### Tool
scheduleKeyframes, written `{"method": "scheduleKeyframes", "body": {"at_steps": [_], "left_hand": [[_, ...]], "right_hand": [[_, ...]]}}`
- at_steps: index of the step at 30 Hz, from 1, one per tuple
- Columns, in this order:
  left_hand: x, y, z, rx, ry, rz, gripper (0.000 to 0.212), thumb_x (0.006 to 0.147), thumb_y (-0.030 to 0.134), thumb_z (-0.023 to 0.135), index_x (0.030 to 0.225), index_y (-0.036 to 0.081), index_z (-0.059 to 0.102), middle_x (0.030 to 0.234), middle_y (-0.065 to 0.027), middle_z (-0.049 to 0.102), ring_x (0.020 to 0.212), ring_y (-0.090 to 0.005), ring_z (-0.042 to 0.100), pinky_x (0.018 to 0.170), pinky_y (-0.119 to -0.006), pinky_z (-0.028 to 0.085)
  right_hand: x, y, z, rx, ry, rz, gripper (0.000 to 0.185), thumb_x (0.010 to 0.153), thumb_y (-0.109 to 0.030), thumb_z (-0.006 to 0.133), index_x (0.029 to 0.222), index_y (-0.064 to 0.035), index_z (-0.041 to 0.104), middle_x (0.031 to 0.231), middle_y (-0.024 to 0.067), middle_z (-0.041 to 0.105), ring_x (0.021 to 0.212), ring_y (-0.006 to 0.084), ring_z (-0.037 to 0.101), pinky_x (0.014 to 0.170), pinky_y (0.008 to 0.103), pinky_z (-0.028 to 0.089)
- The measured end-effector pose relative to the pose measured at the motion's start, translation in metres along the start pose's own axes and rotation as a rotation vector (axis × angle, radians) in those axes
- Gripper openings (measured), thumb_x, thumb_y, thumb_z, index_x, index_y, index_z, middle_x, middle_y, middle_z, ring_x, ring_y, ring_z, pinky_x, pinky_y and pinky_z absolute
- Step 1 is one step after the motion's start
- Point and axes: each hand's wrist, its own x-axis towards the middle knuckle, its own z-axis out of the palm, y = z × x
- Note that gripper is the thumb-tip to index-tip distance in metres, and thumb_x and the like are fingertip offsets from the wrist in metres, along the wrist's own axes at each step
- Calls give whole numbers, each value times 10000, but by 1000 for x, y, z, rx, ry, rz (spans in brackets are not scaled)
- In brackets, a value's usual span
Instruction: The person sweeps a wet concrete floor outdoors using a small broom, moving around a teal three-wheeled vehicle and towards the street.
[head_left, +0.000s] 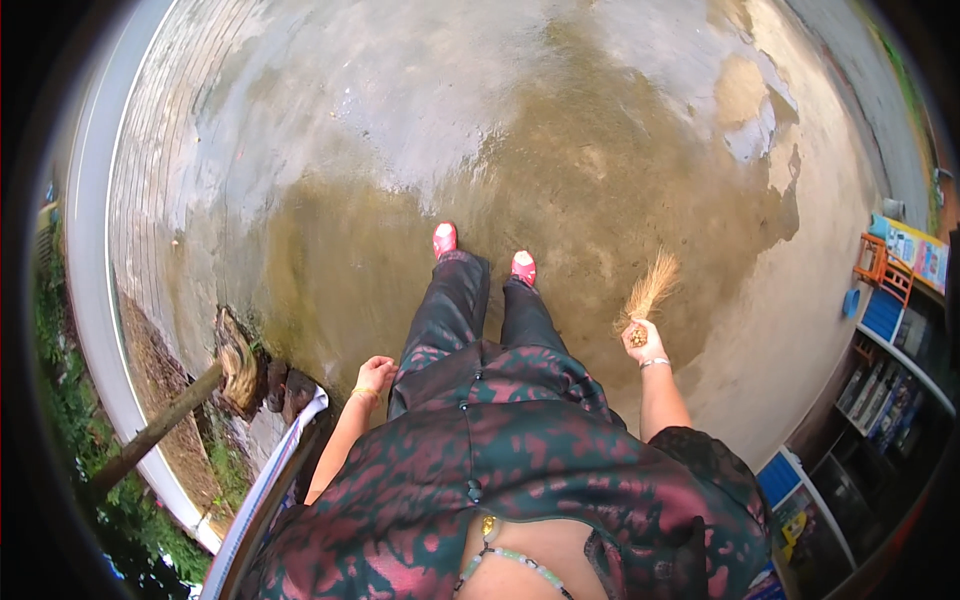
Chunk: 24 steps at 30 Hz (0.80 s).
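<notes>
My right hand (643, 341) is closed around the bound end of a straw whisk broom (652, 289), whose loose bristles fan out ahead of the fist, above the wet floor. On that wrist is a pale bracelet. My left hand (375, 375) hangs beside my dark trousers at the left hip, its fingers loosely curled; whether anything is inside cannot be seen. Wet concrete (420, 150) lies before my feet, with a brown tint and shiny patches. I stand on it in red shoes (445, 237).
Left, a wooden pole (161, 424) meets a gnarled wood stump (238, 360), with a road beyond. At right are an orange chair (885, 268), a blue basin (850, 302) and shelving with goods (881, 397). A fabric-edged sheet (274, 465) rises close to my left arm.
</notes>
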Motion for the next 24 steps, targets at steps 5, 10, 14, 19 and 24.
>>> {"method": "scheduleKeyframes", "body": {"at_steps": [5,10,14,19,24], "left_hand": [[20,32,-50,68,-27,12,124,769,150,477,850,60,500,738,-45,556,595,-109,512,533,-232,428],[21,99,-96,-3,11,30,134,769,135,469,870,48,488,760,-65,562,590,-132,531,519,-244,443],[25,134,-133,13,29,69,148,771,139,461,885,47,487,775,-73,563,609,-140,538,534,-247,446],[44,157,-154,50,44,56,143,770,139,459,878,51,489,786,-67,564,626,-138,535,537,-254,435],[64,167,-152,43,6,61,135,756,154,481,855,63,494,766,-62,567,611,-135,533,533,-255,434]], "right_hand": [[90,55,62,-306,-212,4,174,662,-73,516,515,-96,425,464,22,438,419,133,450,394,222,385],[131,235,244,-649,-231,24,212,696,-127,469,503,-109,385,421,32,395,342,190,389,333,309,326],[139,272,347,-875,-552,95,105,666,-95,533,630,-47,448,506,25,454,398,140,425,378,260,382],[130,222,376,-731,-715,309,150,678,-110,545,758,-37,441,575,7,453,446,67,439,369,155,355],[52,235,328,-972,-600,-277,190,678,-122,564,793,-34,440,611,15,462,473,76,453,391,180,393]]}}
